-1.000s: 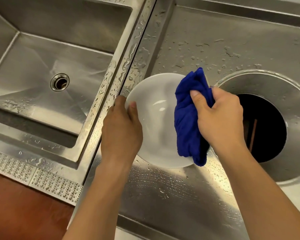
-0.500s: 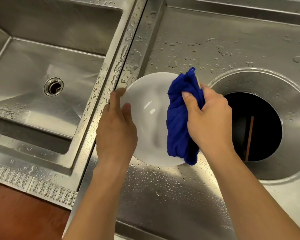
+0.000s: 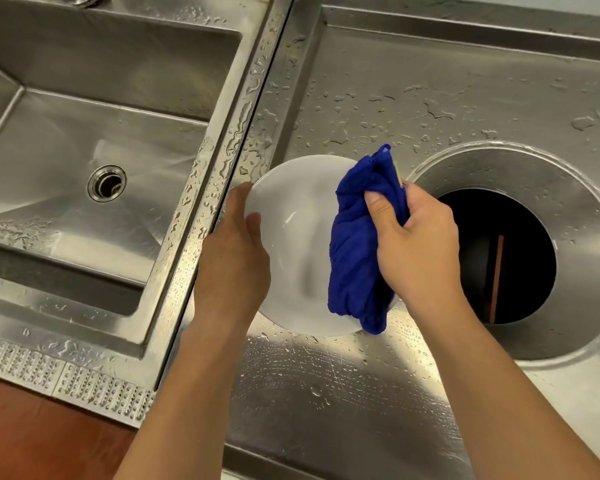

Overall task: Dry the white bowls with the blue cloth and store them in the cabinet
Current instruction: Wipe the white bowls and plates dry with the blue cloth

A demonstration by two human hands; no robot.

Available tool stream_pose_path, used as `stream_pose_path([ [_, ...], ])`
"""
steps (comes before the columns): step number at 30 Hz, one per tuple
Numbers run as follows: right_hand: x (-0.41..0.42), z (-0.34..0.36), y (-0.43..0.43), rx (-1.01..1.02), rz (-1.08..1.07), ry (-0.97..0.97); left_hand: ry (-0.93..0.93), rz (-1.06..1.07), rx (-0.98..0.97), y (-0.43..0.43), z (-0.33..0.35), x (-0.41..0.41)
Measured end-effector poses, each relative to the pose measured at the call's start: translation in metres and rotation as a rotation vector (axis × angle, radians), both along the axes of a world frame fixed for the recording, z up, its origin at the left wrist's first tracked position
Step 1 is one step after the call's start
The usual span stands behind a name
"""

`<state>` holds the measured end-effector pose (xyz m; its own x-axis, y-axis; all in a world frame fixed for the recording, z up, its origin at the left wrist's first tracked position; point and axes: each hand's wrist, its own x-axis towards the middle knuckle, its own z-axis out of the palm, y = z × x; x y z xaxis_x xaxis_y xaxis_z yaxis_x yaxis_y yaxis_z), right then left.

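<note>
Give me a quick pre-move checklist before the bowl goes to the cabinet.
1. Left hand grip on bowl rim: ok, thumb inside, fingers behind.
2. Right hand grip on cloth: ok, bunched and pressed on the bowl's right side.
3. Bowl inside dry: cannot tell, glare and blur hide any drops.
4. Bowl underside dry: cannot tell, hidden.
5. Counter fit for setting the bowl down: not ok, covered in water drops.
6. Cabinet and path to it: cannot tell, not in view.
</note>
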<state>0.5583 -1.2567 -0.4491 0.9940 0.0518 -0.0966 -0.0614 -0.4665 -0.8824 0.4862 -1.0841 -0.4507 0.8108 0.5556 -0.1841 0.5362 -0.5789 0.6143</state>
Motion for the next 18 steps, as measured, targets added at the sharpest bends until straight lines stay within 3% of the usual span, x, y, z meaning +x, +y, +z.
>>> stream_pose_path([
  [7, -0.005, 0.007, -0.005, 0.041, 0.056, 0.028, -0.028, 0.018, 0.022, -0.005, 0.005, -0.012],
  [9, -0.005, 0.021, -0.007, 0.035, 0.031, -0.029, -0.164, 0.028, 0.107, -0.007, 0.021, -0.006],
  [11, -0.007, 0.041, -0.010, 0.153, 0.029, -0.027, -0.351, -0.041, 0.065, -0.014, 0.041, 0.004],
  [15, -0.012, 0.082, -0.029, 0.453, 0.087, 0.007, -0.430, -0.313, -0.464, -0.049, 0.085, 0.022],
  [18, -0.015, 0.115, -0.057, 0.535, 0.085, 0.006, -0.437, -0.349, -0.743, -0.081, 0.114, 0.030],
])
